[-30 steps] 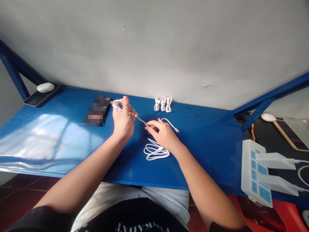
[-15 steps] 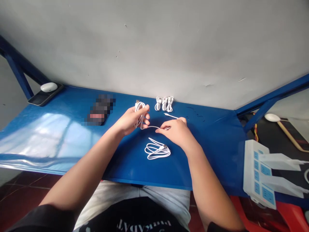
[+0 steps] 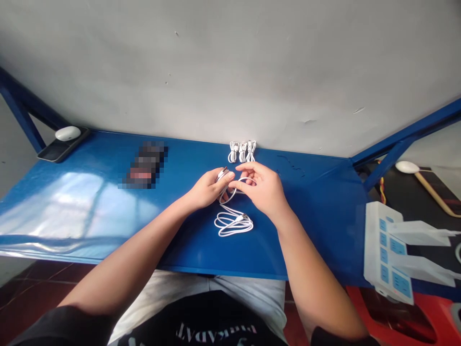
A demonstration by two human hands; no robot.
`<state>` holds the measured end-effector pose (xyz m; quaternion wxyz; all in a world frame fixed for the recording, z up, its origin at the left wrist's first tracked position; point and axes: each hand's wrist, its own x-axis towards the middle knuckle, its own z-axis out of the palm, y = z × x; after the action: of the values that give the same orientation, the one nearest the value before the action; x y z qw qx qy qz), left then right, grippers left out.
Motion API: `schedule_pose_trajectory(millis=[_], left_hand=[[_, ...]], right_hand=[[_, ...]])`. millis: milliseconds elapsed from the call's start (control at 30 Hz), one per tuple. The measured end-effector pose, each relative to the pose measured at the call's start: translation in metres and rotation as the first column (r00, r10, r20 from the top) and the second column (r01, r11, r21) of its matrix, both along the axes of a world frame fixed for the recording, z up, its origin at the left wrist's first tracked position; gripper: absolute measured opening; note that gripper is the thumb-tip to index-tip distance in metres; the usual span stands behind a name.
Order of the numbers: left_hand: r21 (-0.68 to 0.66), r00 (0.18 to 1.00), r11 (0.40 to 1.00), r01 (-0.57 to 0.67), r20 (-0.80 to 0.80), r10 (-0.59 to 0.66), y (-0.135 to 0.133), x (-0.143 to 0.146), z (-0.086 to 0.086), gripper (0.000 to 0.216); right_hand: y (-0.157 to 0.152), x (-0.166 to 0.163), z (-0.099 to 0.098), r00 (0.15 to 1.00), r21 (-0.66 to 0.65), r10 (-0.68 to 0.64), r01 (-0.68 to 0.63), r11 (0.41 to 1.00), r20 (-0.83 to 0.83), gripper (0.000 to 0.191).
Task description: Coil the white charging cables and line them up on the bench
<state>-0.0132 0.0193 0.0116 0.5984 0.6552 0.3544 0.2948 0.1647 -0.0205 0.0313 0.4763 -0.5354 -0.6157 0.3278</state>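
Observation:
A white USB cable (image 3: 224,196) is partly coiled between my two hands above the blue table. My left hand (image 3: 209,189) is closed on its coil, with the metal plug poking up past the thumb. Around a loop of the same cable, my right hand (image 3: 261,186) has its thumb and fingers curled. Just below the hands a second white cable (image 3: 234,224) lies loosely looped on the table. Behind them, near the wall, sit several bundles of white cable (image 3: 242,152), each bound with a dark tie.
The blue table (image 3: 194,245) meets a grey wall (image 3: 216,72). A blurred dark object (image 3: 146,166) lies to the left, and a white mouse-shaped item (image 3: 67,133) rests on a black pad. At right stands a white power strip (image 3: 372,250) with plugged-in adapters. Dark ties (image 3: 291,163) lie near the wall.
My hands have come together. My right hand has brought the cable's free length up to the coil in my left hand, and my left hand has shifted slightly right.

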Motion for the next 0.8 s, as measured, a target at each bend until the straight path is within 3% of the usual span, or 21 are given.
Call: schedule_pose_trajectory(millis=[233,433,533,667,800], left_hand=[[-0.151,0.99,0.986,0.066,0.131,-0.046,-0.005,0.005,0.006,0.063],[-0.383,0.975,0.913,0.136,0.217,-0.054,-0.006,0.007,0.011,0.068],[-0.441,0.959,0.878,0.183,0.276,-0.061,-0.006,0.004,0.015,0.059],[-0.506,0.946,0.852,0.134,0.321,0.042,-0.003,0.0,0.015,0.037],[-0.525,0.914,0.849,0.055,0.368,0.168,-0.001,0.001,0.009,0.031]], right_hand=[[0.003,-0.012,-0.006,0.953,0.061,-0.09,0.112,0.992,-0.29,0.042],[0.005,-0.014,-0.005,0.936,0.035,-0.192,0.211,0.977,-0.296,0.042],[0.005,-0.01,-0.003,0.946,0.041,-0.205,0.222,0.974,-0.252,0.04],[0.008,-0.002,0.001,0.938,0.046,-0.238,0.257,0.965,-0.251,0.036],[0.01,-0.001,0.002,0.919,0.001,-0.246,0.259,0.966,-0.308,0.034]])
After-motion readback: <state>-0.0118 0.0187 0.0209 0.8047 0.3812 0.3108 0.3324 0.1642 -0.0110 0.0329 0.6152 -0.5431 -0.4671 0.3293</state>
